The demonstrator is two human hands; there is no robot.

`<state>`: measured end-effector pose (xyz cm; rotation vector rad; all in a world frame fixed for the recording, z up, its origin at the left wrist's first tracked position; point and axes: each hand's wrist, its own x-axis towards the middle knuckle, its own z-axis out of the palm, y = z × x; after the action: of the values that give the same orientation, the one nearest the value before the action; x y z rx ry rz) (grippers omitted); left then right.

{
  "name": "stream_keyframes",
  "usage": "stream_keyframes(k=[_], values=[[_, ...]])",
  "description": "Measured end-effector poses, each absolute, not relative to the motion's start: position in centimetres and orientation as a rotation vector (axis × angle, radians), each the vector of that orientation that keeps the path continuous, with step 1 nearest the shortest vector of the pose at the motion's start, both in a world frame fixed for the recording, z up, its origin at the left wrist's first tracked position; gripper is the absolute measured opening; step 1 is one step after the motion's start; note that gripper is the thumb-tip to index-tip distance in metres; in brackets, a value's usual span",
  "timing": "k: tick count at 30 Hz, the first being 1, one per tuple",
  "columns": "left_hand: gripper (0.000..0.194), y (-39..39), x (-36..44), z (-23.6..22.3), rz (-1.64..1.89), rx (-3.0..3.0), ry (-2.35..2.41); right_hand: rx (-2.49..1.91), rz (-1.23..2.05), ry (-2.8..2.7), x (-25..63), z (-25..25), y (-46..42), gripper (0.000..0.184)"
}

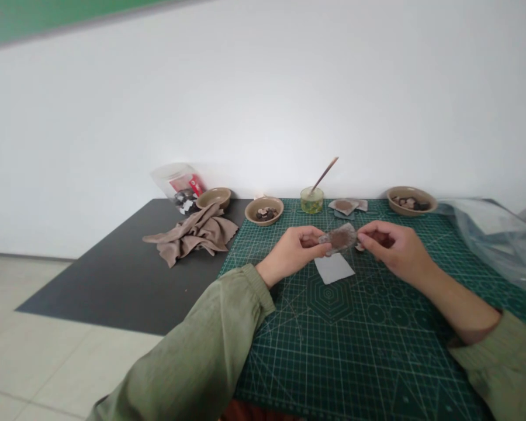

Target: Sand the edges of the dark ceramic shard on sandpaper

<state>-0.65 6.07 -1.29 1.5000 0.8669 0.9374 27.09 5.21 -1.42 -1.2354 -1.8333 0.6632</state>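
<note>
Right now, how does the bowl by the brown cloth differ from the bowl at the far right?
The bowl by the cloth shows no pieces inside, while the far-right bowl holds dark and pale pieces.
The bowl by the cloth sits off the green cutting mat, while the far-right bowl is on it.
The brown cloth partly hides the first bowl; it leaves the far-right one uncovered.
Both are tan and round.

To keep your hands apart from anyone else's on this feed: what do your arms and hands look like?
Both arms wear loose olive-green sleeves, each gathered into a ribbed cuff. The left hand and right hand are bare, with no gloves.
</note>
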Motion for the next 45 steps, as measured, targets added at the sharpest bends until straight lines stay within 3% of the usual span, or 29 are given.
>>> stream_keyframes(k=[4,11,18,23,27,37,45], values=[[0.038,6.1,-0.3,-1.7,0.935,1.416,0.866,-1.184,0.535,-1.830,26.7,-1.5,4.9,0.028],[0.058,5.3,0.9,-1.7,0.930,1.291,0.825,-0.922,0.063,-1.984,25.8,-1.4,4.0,0.002],[0.071,4.6,1.5,-1.0,0.918,1.232,0.788,-0.800,-0.113,-2.086,26.0,-2.6,4.2,0.008],[0.067,4.4,1.4,-0.5,0.922,1.208,0.737,-0.767,-0.147,-2.129,25.7,-2.3,4.1,0.013],[0.060,4.9,1.4,-1.0,0.965,1.199,0.728,-0.804,-0.063,-2.153,25.4,-1.3,3.5,0.017],[0.054,5.0,1.5,-1.2,0.947,1.318,0.747,-1.189,0.513,-1.937,25.5,-1.2,4.0,0.025],[0.027,5.0,1.3,-0.5,1.086,1.519,0.819,-1.185,0.788,-1.903,25.5,-1.0,4.2,0.033]])
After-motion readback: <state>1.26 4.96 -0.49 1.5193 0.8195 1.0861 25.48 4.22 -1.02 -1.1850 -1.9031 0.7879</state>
